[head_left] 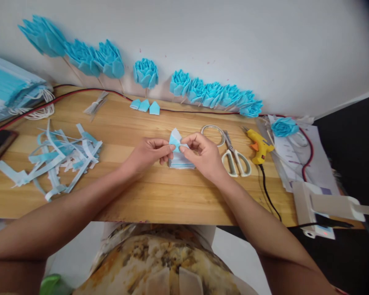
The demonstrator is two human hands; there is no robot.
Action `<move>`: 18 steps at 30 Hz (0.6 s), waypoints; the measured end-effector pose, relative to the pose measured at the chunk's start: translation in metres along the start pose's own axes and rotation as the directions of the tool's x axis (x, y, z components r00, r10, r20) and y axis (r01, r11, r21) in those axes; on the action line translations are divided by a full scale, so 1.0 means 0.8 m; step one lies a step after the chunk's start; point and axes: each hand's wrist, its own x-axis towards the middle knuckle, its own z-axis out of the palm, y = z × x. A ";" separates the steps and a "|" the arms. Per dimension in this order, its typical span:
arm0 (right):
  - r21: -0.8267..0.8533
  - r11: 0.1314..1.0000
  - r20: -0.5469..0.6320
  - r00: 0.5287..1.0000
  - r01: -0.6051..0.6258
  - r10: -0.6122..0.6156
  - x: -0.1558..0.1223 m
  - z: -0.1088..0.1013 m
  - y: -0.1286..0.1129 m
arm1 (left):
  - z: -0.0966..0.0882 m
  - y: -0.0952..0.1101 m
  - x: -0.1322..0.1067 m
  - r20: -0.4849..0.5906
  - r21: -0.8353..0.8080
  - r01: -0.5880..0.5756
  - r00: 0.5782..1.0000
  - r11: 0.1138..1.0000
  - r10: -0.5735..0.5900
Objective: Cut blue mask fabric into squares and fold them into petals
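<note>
While the thumbs meet close together at its middle, a pale blue piece (174,138) w/ a pointed top is held up between the L hand (152,152) and the R hand (204,155), roughly mid-table, directly over a small stack of blue & white sheets (182,163). Can't tell if piece & stack touch. L thumb and index are narrow, closed on the piece's left side; the other L fingers curl under, partly hidden. R thumb and index pinch the right side, remaining fingers bent loosely behind.

Step in hand, judging by the shape: prob. folding the piece to a point, fold not yet complete, since a whitish flap sticks out by the R fingertips. Three folded pieces (144,106) w/ similar peaks sit in a row near the back edge of the table (172,196), prob. the same fold already done.

Next move seems to call for a steady L pinch & a light R press to bring the flap flat w/o skewing the tip; thin stuff, could spring open if either thumb slackens. Scissors (232,150), tape roll (223,139) and yellow glue gun (259,146) lie right of the R hand, all untouched; cut strips (60,155) lie well left, blue flowers (145,73) stand along the wall
</note>
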 end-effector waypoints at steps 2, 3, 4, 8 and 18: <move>0.071 0.997 0.054 0.998 -0.040 0.037 0.001 -0.002 0.002 | 0.000 0.000 0.000 -0.008 0.017 0.001 1.000 1.000 -0.001; 0.097 0.993 0.085 0.995 -0.061 0.053 0.002 -0.003 0.004 | 0.000 0.000 0.000 -0.009 0.024 -0.001 1.000 1.000 0.002; 0.116 0.990 0.110 0.992 -0.081 0.068 0.002 -0.004 0.005 | 0.000 0.000 0.000 -0.006 0.031 -0.004 1.000 1.000 0.004; 0.162 0.979 0.143 0.985 -0.120 0.097 0.002 -0.006 0.006 | 0.000 0.000 -0.002 0.012 0.060 -0.004 1.000 0.998 0.004; 0.063 0.996 0.108 0.993 -0.055 0.048 0.001 -0.007 0.004 | 0.002 0.000 -0.003 0.015 0.028 0.008 1.000 1.000 -0.008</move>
